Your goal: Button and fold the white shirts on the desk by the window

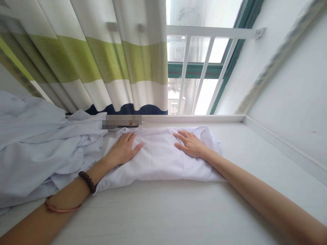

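Note:
A folded white cloth (158,156) lies flat on the white surface in the middle of the head view. My left hand (122,149) rests on its left part, palm down with the fingers spread. On its right part lies my right hand (190,144), also palm down, fingers apart. Neither hand grips the cloth. Beaded and red bracelets circle my left wrist and forearm.
A crumpled heap of white cloth (48,146) covers the left side. Behind the folded cloth is a partly blurred dark object (127,126). A striped curtain (102,61), a white railing (212,32) and a window are at the back; a wall (288,85) stands right.

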`<state>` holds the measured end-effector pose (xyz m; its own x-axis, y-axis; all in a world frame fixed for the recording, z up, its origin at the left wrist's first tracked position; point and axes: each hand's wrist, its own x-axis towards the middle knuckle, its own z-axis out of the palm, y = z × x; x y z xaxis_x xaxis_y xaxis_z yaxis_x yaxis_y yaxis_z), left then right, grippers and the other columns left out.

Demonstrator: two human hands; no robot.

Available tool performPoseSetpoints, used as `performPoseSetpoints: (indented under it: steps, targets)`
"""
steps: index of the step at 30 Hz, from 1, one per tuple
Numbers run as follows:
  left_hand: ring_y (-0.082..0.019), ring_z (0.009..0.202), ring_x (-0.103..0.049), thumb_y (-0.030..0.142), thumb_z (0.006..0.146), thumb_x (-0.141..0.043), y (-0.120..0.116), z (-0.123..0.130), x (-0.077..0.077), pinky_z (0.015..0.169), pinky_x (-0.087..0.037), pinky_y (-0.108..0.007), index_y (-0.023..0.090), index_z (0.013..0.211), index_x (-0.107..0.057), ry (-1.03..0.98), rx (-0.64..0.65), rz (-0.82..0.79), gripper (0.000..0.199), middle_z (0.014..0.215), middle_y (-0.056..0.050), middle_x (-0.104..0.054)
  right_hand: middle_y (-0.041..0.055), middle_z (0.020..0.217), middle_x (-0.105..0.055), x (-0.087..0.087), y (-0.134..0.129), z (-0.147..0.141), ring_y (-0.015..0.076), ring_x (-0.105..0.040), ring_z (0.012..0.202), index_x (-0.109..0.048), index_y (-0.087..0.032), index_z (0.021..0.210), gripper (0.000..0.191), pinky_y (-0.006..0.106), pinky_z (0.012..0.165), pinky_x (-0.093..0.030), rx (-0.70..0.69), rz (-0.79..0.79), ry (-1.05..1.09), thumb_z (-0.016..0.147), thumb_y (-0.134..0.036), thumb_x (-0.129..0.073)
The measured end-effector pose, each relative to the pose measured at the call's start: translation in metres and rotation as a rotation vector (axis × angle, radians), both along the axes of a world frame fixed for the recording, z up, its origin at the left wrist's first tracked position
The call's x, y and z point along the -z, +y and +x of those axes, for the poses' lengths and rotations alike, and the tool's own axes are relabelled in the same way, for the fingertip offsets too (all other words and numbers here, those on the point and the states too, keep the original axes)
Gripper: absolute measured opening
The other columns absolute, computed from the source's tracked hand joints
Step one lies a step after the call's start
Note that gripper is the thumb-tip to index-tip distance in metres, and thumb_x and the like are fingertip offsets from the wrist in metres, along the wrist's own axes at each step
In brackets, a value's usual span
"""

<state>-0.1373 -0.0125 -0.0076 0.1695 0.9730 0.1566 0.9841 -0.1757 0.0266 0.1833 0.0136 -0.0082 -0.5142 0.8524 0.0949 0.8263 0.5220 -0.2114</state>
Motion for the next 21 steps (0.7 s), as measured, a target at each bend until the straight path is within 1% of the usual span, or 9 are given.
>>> performPoseSetpoints:
  steps: [4, 7, 10, 13, 15, 17, 18, 19, 21]
  targets:
    - [-0.033, 0.14, -0.029, 0.06, 0.09, -0.029, 0.011, -0.001, 0.0, 0.116, -0.021, -0.044, 0.001, 0.143, -0.037, 0.0, 0.007, -0.026, 0.079, 0.151, -0.02, -0.033, 0.0101, 0.155, -0.03, -0.002, 0.004, 0.0, 0.0282, -0.026, 0.142, -0.035, -0.025, 0.147, 0.063, 0.047, 0.114, -0.019, 0.014, -0.008, -0.003, 0.095, -0.058, -0.028]
    - [-0.033, 0.14, -0.028, 0.06, 0.091, -0.027, 0.017, -0.003, -0.001, 0.116, -0.02, -0.044, 0.001, 0.143, -0.036, 0.003, 0.017, -0.033, 0.079, 0.152, -0.02, -0.032, 0.0106, 0.155, -0.03, -0.002, 0.005, 0.001, 0.0285, -0.026, 0.142, -0.035, -0.025, 0.148, 0.063, 0.047, 0.114, -0.02, 0.016, -0.015, -0.003, 0.095, -0.058, -0.028]
    - [-0.034, 0.139, -0.03, 0.06, 0.09, -0.028, 0.018, -0.005, -0.002, 0.115, -0.021, -0.045, 0.002, 0.143, -0.036, -0.007, 0.036, -0.036, 0.078, 0.151, -0.02, -0.032, 0.0105, 0.155, -0.031, -0.002, 0.006, 0.001, 0.0285, -0.026, 0.142, -0.035, -0.024, 0.147, 0.064, 0.047, 0.114, -0.019, 0.013, -0.007, 0.008, 0.095, -0.059, -0.027]
    - [-0.034, 0.134, -0.036, 0.059, 0.09, -0.03, 0.014, -0.005, -0.004, 0.112, -0.027, -0.046, 0.008, 0.139, -0.043, -0.027, 0.045, 0.001, 0.073, 0.147, -0.019, -0.039, 0.0106, 0.154, -0.031, -0.001, 0.006, 0.001, 0.0285, -0.026, 0.142, -0.035, -0.024, 0.147, 0.063, 0.047, 0.114, -0.019, 0.019, -0.003, 0.012, 0.095, -0.059, -0.028]
    - [-0.035, 0.128, -0.041, 0.059, 0.089, -0.031, 0.009, -0.005, -0.006, 0.107, -0.032, -0.047, 0.008, 0.132, -0.049, -0.025, -0.038, 0.072, 0.07, 0.137, -0.02, -0.046, 0.0107, 0.154, -0.031, -0.001, 0.005, 0.002, 0.0283, -0.026, 0.142, -0.035, -0.024, 0.147, 0.063, 0.047, 0.114, -0.019, 0.021, -0.005, 0.009, 0.095, -0.058, -0.028]
    - [-0.039, 0.123, -0.044, 0.061, 0.087, -0.033, 0.006, -0.006, -0.008, 0.104, -0.034, -0.049, 0.005, 0.127, -0.052, -0.012, -0.191, 0.12, 0.072, 0.127, -0.023, -0.049, 0.0106, 0.155, -0.031, -0.001, 0.005, 0.002, 0.0282, -0.025, 0.142, -0.035, -0.025, 0.148, 0.063, 0.047, 0.114, -0.018, 0.017, -0.004, 0.006, 0.095, -0.058, -0.028]
    - [-0.04, 0.121, -0.045, 0.062, 0.086, -0.034, 0.006, -0.007, -0.008, 0.102, -0.035, -0.05, 0.004, 0.127, -0.051, -0.013, -0.26, 0.12, 0.074, 0.125, -0.024, -0.049, 0.0105, 0.155, -0.03, -0.001, 0.005, 0.002, 0.0282, -0.025, 0.142, -0.034, -0.025, 0.148, 0.063, 0.047, 0.115, -0.018, 0.016, -0.003, 0.004, 0.095, -0.058, -0.028]
    - [-0.041, 0.121, -0.046, 0.064, 0.084, -0.034, 0.006, -0.008, -0.008, 0.102, -0.035, -0.05, 0.003, 0.129, -0.049, -0.023, -0.303, 0.104, 0.077, 0.125, -0.025, -0.048, 0.0104, 0.155, -0.03, -0.001, 0.005, 0.002, 0.0282, -0.025, 0.143, -0.034, -0.025, 0.148, 0.063, 0.047, 0.115, -0.018, 0.016, -0.002, 0.003, 0.095, -0.058, -0.028]
    - [-0.04, 0.122, -0.047, 0.067, 0.082, -0.035, 0.01, -0.012, -0.007, 0.102, -0.036, -0.048, 0.004, 0.132, -0.045, -0.067, -0.321, 0.055, 0.081, 0.129, -0.025, -0.044, 0.0107, 0.155, -0.03, 0.0, 0.005, 0.001, 0.0286, -0.024, 0.143, -0.034, -0.024, 0.148, 0.064, 0.047, 0.115, -0.017, 0.022, -0.002, 0.003, 0.095, -0.058, -0.028]
